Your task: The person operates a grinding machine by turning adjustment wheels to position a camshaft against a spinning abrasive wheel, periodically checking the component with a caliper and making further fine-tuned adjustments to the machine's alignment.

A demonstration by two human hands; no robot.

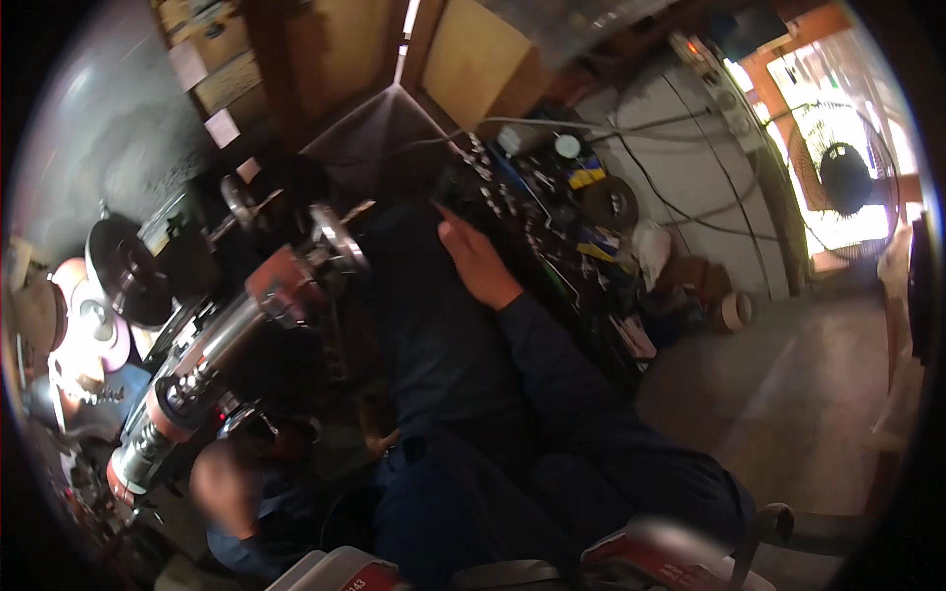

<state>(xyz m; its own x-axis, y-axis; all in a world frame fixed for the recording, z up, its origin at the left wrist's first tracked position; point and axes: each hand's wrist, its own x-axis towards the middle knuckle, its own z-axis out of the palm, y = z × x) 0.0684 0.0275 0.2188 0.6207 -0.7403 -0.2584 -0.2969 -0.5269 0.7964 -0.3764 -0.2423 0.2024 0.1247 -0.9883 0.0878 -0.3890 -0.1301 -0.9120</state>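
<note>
The left hand [225,483] is blurring, its fingers hard to make out, so whether it is gripping anything I cannot tell. The machine [222,340] is standing just ahead of it, its underside sinking into shadow. The right hand [480,264] is reaching over dark clutter, its fingertips merging with the gloom and its grip equally unclear; a metal handwheel [338,239] is sitting to its left.
</note>
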